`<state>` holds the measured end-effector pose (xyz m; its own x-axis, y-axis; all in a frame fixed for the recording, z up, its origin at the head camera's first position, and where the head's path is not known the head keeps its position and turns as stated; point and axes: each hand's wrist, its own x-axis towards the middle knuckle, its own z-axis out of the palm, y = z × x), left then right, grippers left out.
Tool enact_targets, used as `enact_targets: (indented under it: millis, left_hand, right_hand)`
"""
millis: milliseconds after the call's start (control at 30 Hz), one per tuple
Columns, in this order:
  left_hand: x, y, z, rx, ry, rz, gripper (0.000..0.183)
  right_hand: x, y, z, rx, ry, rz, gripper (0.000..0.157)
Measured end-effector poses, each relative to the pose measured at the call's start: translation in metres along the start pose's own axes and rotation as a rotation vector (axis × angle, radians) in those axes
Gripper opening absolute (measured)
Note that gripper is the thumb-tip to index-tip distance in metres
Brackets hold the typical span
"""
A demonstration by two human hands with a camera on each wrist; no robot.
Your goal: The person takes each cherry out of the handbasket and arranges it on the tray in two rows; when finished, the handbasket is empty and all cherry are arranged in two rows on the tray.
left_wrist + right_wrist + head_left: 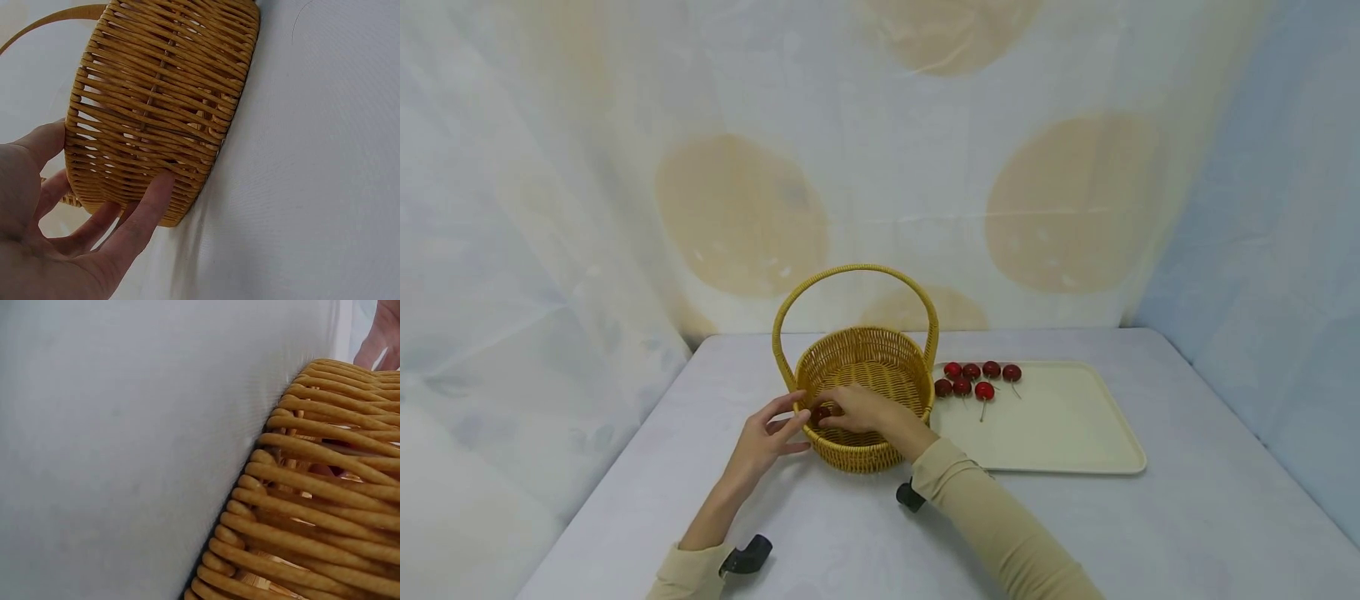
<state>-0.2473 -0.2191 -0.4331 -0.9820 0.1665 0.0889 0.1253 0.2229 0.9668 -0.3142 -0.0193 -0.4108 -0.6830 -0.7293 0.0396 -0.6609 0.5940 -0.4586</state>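
A yellow wicker basket [868,461] with a tall arched handle stands on the table. At its left side my left hand [760,443] holds the rim, with fingers spread along the woven outer wall [150,112]. My right hand [857,410] reaches down inside the basket, near its left wall. Dark red cherries [822,412] show between the right thumb and fingers, partly covered by them. Through gaps in the weave, the right wrist view gives a glimpse of dark red [334,469].
Right of the basket lies a cream tray [1060,433], its left edge behind the basket wall. Several red cherries with stems [984,391] are grouped at the tray's upper left. A patterned curtain [895,167] hangs behind the white-covered table [850,533].
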Motion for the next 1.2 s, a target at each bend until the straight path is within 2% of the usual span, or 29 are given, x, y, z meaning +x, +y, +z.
enact_targets:
  millis: [367, 567, 800, 1067, 1200]
  left_hand:
    - [-0.0005, 0.0016, -0.0001, -0.004, -0.004, 0.002, 0.054]
    - [-0.0004, 0.0008, -0.0005, -0.008, -0.002, -0.007, 0.053]
    - [0.0001, 0.0, -0.0011, 0.004, 0.004, -0.001, 0.055]
    - [0.0011, -0.0014, -0.002, 0.006, 0.005, -0.005, 0.056]
    - [0.0014, -0.0017, -0.0015, 0.006, 0.005, -0.007, 0.057]
  right_hand:
    - [-0.0014, 0.0006, 0.0004, 0.003, 0.027, -0.018, 0.032]
    - [-0.0028, 0.0011, 0.0003, -0.018, 0.049, -0.023, 0.025]
    - [-0.0035, 0.0, -0.0002, -0.054, 0.086, 0.052, 0.012]
    - [-0.0038, -0.0015, -0.0006, -0.061, 0.096, 0.101, 0.012]
    - [-0.0048, -0.0009, -0.0017, -0.016, 0.08, 0.112, 0.014]
